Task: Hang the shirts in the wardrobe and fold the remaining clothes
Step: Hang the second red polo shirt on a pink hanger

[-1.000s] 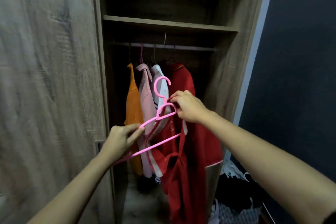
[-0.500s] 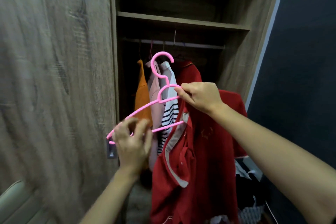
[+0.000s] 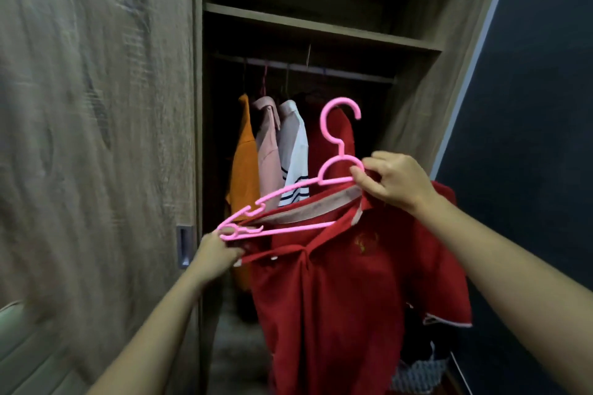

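The red shirt (image 3: 353, 282) hangs limp, its pale-trimmed collar stretched along a pink hanger (image 3: 288, 189). My right grip (image 3: 394, 181) pinches hanger and collar together — my left grip (image 3: 218, 250) holds the collar's other end.

One pink hanger (image 3: 290, 191); one red shirt (image 3: 353, 298); three hung shirts countable: orange shirt (image 3: 244, 163), pink shirt (image 3: 268, 151), striped white shirt (image 3: 295, 154); one rail (image 3: 353, 73); one shelf (image 3: 321, 28).

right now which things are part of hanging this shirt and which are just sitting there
In use: pink hanger, red shirt, left hand, right hand, rail.
Just there: orange shirt, pink shirt, striped shirt, all already hung; shelf; door.
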